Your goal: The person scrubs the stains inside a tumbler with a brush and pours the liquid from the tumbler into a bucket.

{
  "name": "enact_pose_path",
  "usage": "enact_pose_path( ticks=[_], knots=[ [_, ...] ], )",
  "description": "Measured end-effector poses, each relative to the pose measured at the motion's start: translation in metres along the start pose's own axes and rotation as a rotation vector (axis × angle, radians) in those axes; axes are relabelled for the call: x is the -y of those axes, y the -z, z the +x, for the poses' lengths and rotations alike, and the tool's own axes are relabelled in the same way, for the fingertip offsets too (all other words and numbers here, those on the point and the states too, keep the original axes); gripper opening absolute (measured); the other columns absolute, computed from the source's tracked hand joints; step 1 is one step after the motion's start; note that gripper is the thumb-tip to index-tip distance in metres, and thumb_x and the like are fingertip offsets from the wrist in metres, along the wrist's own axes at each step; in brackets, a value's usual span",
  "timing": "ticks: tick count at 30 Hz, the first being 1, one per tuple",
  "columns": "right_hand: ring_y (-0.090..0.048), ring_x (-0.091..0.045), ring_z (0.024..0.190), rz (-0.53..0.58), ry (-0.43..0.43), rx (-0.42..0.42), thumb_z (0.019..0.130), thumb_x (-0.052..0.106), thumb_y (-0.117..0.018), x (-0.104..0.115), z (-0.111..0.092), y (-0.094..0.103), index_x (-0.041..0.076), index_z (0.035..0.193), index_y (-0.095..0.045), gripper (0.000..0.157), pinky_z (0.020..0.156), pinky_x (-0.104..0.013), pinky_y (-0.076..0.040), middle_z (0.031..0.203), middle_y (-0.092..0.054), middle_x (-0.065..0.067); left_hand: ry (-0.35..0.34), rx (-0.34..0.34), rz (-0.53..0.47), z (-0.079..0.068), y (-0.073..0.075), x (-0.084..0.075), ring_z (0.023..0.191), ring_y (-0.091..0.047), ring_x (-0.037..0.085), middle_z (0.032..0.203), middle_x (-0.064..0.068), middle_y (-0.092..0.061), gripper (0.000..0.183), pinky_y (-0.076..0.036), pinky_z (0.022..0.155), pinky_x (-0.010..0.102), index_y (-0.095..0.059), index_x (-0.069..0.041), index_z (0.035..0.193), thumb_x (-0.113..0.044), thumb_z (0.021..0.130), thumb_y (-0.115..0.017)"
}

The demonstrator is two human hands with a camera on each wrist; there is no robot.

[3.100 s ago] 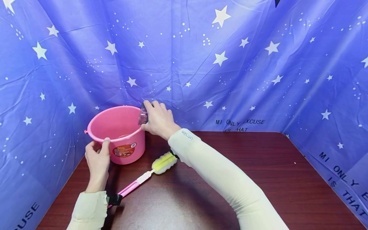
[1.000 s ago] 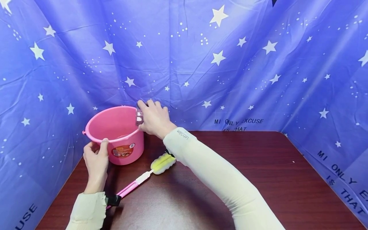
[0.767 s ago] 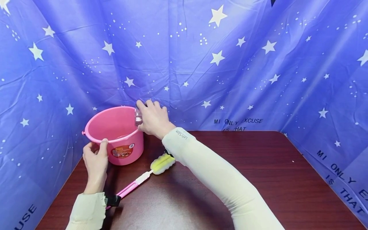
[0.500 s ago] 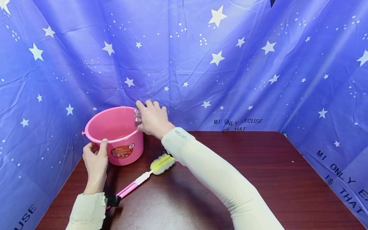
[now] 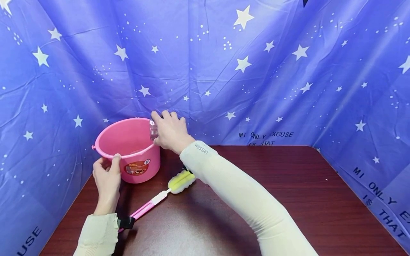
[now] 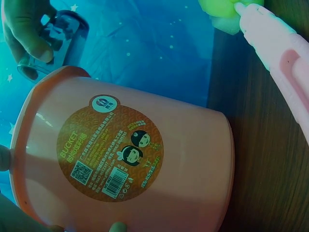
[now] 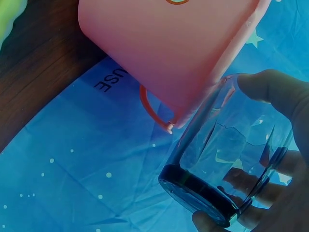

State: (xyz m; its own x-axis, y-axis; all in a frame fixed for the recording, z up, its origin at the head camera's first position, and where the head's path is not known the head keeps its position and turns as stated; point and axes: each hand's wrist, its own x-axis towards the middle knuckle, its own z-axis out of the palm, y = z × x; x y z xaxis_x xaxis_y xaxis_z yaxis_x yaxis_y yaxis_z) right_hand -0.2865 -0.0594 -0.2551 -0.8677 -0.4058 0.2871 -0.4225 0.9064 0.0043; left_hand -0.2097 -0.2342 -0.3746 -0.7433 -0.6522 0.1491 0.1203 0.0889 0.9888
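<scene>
A pink plastic bucket [image 5: 152, 165] with a round orange label [image 6: 111, 147] stands upright at the table's left side. My left hand [image 5: 107, 181] grips its near rim, thumb over the top edge and fingers against the outside. In my right hand [image 5: 174, 132] is a clear faceted drinking glass [image 7: 217, 145], tipped over on its side with its mouth at the bucket's right rim. The thumb lies on one side of the glass and the fingers wrap the other. Most of the glass is hidden behind the right hand in the head view.
A sponge bottle brush lies diagonally in front of the bucket, with a yellow and white head [image 5: 180, 182] and a pink and white handle [image 5: 148, 207]. The left wrist strap overlaps its handle end. A blue star-printed curtain [image 5: 208, 71] surrounds the dark wooden table [image 5: 288, 192].
Over about three seconds my right hand has brought the glass slightly left, further over the bucket's rim. In the last half second almost nothing moves. The left hand keeps its hold on the bucket.
</scene>
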Motion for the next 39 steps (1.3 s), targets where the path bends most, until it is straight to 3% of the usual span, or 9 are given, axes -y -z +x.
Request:
enact_pose_path(
  ticks=[23,32,39],
  knots=[
    [-0.043,-0.023,0.113,-0.026,0.016,0.014,0.072,0.053,-0.077,0.0045,0.0017,0.0018,0.029,0.137,-0.035,0.081,0.087,-0.045,-0.040,0.127,-0.047,0.001,0.017,0.010,0.031,-0.0005,0.0001,-0.0010,0.107,-0.045,0.021,0.127,0.010,-0.037,0.060,-0.043,0.090,0.029,-0.038,0.000,0.132,-0.035,0.089,-0.062],
    [-0.043,-0.024,0.115,-0.033,0.019,0.023,0.072,0.052,-0.077,0.0054,0.0020,0.0031,0.030,0.138,-0.035,0.081,0.089,-0.046,-0.039,0.129,-0.046,0.001,-0.003,-0.007,0.043,0.0008,-0.0009,-0.0002,0.098,-0.047,0.013,0.116,0.002,-0.041,0.058,-0.041,0.080,0.021,-0.040,0.002,0.130,-0.033,0.089,-0.062],
    [-0.042,-0.024,0.116,-0.053,0.029,0.030,0.074,0.050,-0.076,0.0077,0.0010,0.0054,0.029,0.139,-0.034,0.080,0.091,-0.047,-0.038,0.131,-0.046,0.000,0.005,-0.010,0.058,0.0000,-0.0010,-0.0009,0.104,-0.046,0.016,0.120,0.003,-0.040,0.059,-0.041,0.085,0.024,-0.039,0.003,0.131,-0.034,0.090,-0.061]
  ],
)
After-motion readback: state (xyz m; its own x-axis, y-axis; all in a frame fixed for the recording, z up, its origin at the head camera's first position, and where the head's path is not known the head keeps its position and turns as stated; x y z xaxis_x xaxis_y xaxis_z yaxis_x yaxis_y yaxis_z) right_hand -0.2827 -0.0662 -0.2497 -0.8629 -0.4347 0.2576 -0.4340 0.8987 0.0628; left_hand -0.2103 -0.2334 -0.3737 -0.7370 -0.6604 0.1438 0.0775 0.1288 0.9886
